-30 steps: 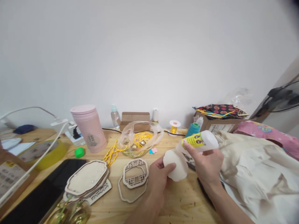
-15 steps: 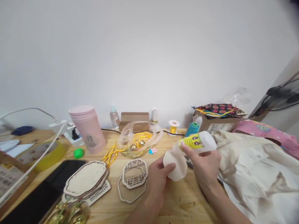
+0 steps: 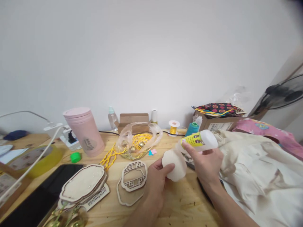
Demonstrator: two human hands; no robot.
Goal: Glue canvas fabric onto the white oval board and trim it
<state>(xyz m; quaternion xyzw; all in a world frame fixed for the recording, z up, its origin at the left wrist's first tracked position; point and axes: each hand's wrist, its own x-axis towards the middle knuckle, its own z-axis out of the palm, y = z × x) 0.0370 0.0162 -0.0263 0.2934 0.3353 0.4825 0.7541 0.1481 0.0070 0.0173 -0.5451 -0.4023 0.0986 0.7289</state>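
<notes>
My left hand is closed on a pale scalloped wooden piece, held tilted above the wooden table. My right hand grips a white glue bottle with a yellow-green label, lying sideways, its nozzle end against the top right of the piece. Left of my hands lie a lattice cut-out frame on a plain backing piece and a stack of similar wooden plaques.
A pink tumbler, green cap, plastic bag with yellow cord and bells, gold thread spool and teal spool stand behind. A black phone lies left. Cream cloth covers the right side.
The whole view has shifted slightly left and down. Both hands, with the piece and the bottle, keep the same grip and have drifted a little left.
</notes>
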